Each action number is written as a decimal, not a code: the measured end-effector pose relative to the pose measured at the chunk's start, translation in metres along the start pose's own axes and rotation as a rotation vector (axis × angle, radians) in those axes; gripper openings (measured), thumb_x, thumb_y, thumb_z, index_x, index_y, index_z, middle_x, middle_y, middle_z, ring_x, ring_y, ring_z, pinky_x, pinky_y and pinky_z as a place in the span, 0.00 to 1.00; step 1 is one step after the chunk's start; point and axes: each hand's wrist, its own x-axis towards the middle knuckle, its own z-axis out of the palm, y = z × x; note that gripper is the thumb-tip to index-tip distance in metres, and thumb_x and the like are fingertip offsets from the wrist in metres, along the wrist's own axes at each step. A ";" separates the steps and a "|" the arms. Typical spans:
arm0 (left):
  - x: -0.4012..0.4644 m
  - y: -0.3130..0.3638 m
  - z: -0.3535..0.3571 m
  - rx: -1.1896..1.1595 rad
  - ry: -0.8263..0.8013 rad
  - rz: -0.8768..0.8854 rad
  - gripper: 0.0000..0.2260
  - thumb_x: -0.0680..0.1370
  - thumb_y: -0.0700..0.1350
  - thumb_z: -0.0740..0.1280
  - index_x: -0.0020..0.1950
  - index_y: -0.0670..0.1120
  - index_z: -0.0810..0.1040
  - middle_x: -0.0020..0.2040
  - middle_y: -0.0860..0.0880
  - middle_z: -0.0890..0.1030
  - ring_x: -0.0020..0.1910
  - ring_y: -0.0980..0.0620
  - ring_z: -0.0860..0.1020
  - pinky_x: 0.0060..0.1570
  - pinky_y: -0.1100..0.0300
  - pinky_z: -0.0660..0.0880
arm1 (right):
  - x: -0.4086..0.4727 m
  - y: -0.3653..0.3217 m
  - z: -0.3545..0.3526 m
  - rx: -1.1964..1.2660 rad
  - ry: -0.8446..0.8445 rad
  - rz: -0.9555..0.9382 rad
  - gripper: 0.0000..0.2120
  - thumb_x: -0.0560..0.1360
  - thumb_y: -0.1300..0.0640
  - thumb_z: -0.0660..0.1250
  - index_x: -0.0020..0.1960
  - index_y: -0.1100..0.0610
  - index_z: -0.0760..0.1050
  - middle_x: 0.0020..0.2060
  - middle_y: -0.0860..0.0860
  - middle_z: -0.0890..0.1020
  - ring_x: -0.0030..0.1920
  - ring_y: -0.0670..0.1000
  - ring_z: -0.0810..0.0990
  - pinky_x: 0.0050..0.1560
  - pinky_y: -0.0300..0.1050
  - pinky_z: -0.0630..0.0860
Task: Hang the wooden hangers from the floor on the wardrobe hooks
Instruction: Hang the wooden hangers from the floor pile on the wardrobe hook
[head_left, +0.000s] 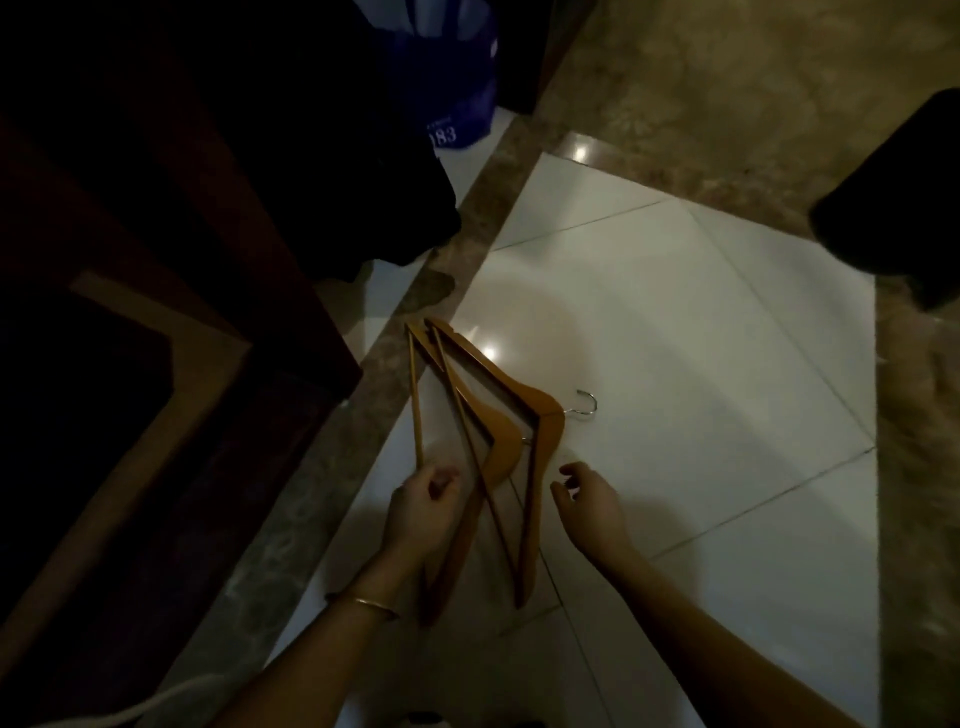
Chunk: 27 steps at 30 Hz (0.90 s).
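While hangers (483, 441) lie stacked on tile | left hand (423, 512) fingers curled beside (grip unclear) | right hand (589, 501) loose, apart

White tiled floor (675, 338) carries overlapping wooden hangers (498, 410).

Bare forearms, thin gold bangle (370, 605)

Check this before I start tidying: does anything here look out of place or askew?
Yes. The wooden hangers lie overlapped in a crooked pile on the white floor tiles beside the dark wardrobe, not hung. Nothing looks broken or spilled.
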 end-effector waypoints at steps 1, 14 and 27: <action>0.015 -0.013 0.008 -0.007 -0.015 -0.017 0.07 0.77 0.43 0.63 0.54 0.47 0.76 0.52 0.47 0.79 0.53 0.49 0.76 0.52 0.58 0.71 | 0.014 0.010 0.015 0.006 0.007 0.011 0.17 0.77 0.54 0.61 0.64 0.59 0.69 0.59 0.57 0.77 0.58 0.55 0.76 0.54 0.45 0.72; 0.087 -0.048 0.007 0.094 0.030 0.107 0.07 0.76 0.41 0.64 0.49 0.53 0.75 0.48 0.52 0.79 0.53 0.52 0.78 0.57 0.55 0.75 | 0.082 0.030 0.083 0.259 0.116 0.087 0.16 0.79 0.61 0.57 0.65 0.62 0.61 0.45 0.53 0.74 0.41 0.49 0.72 0.45 0.45 0.72; -0.072 0.165 -0.118 -0.101 0.237 0.174 0.07 0.76 0.38 0.65 0.53 0.43 0.77 0.47 0.47 0.79 0.51 0.47 0.78 0.49 0.60 0.75 | -0.098 -0.103 -0.166 -0.005 0.297 -0.207 0.23 0.78 0.52 0.60 0.71 0.53 0.60 0.48 0.54 0.82 0.43 0.55 0.81 0.41 0.43 0.73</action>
